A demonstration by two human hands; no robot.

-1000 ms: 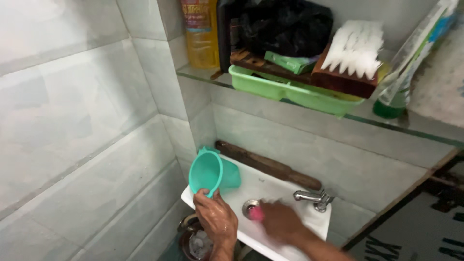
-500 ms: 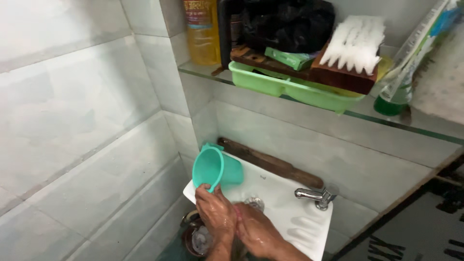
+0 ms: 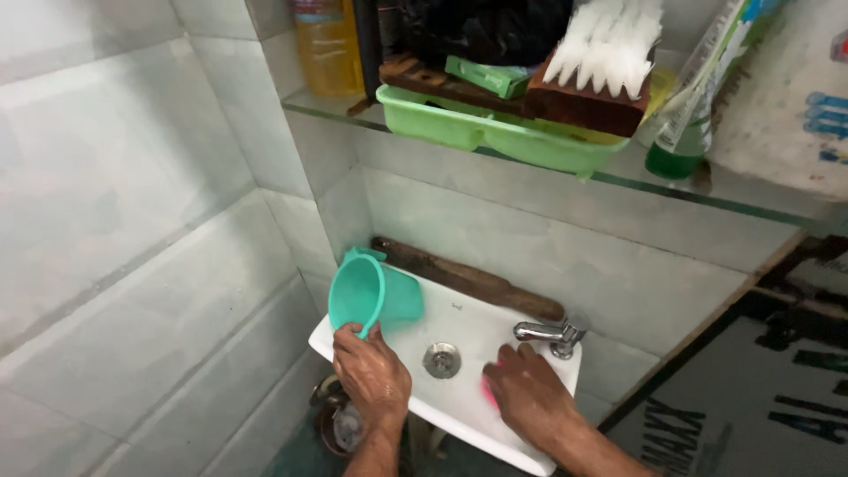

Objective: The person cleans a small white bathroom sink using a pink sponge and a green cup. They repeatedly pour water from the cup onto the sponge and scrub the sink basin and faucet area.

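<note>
Hands: our left hand [image 3: 371, 375] and right hand [image 3: 527, 396] are bare and glisten wet.
Forearms: ours show no sleeves, watch or rings.

Both forearms are reaching up from the bottom of the view, bare and wet-looking, and lying close together near the elbows. The left hand [image 3: 371, 375] is showing its back to the camera, knuckles up, with the fingers curling forward and closing in a grip at the fingertips. The left wrist is running nearly straight in line with its forearm. The right hand [image 3: 524, 393] is lying palm down, the fingers pointing forward and slightly spread, the thumb tucking in toward the left. The right forearm is angling in from the lower right corner.
</note>
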